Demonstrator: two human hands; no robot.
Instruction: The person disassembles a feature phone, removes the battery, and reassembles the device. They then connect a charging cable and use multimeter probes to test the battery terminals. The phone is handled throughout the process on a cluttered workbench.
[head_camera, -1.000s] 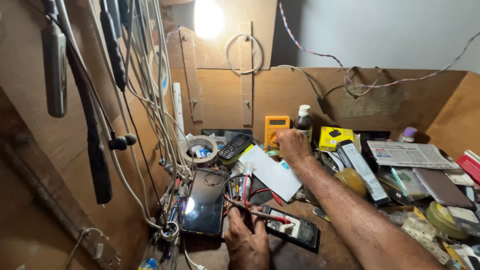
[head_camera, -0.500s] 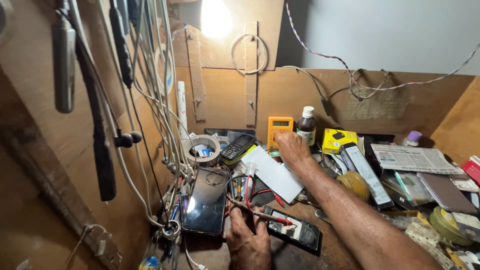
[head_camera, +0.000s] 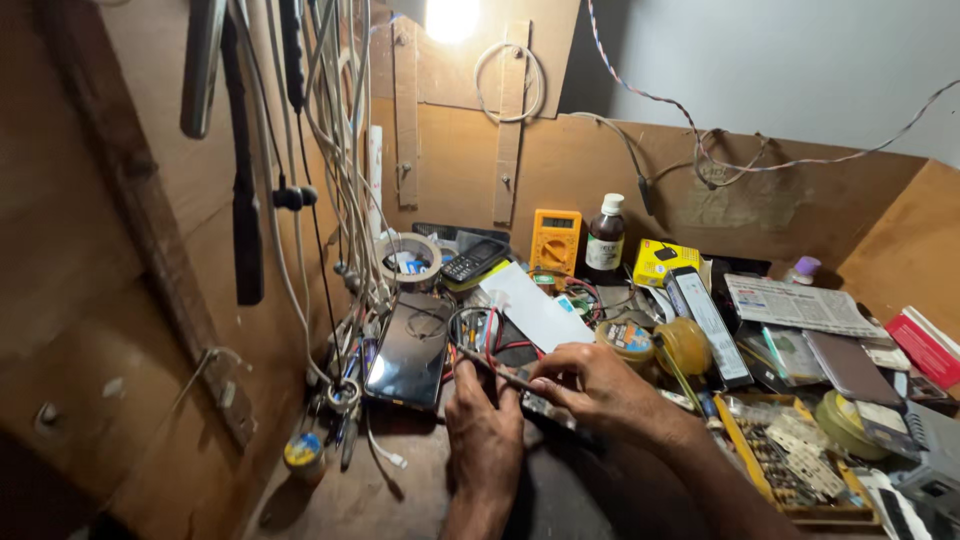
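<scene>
**Slim probe, at bench front**

Probe (head_camera: 492, 368): pinched in right hand (head_camera: 590, 385) fingertips, beside black phone (head_camera: 410, 350). Left hand (head_camera: 484, 428): fingers curled below, grip unclear. Behind: white card (head_camera: 535, 305), orange meter (head_camera: 556, 240), brown bottle (head_camera: 605, 240), tape roll (head_camera: 410, 260).

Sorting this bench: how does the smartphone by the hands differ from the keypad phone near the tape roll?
The smartphone is large, all dark glass, and lies flat on the bench. The keypad phone is smaller, shows buttons, and rests propped atop clutter farther back. Both are dark, with screens off.
</scene>
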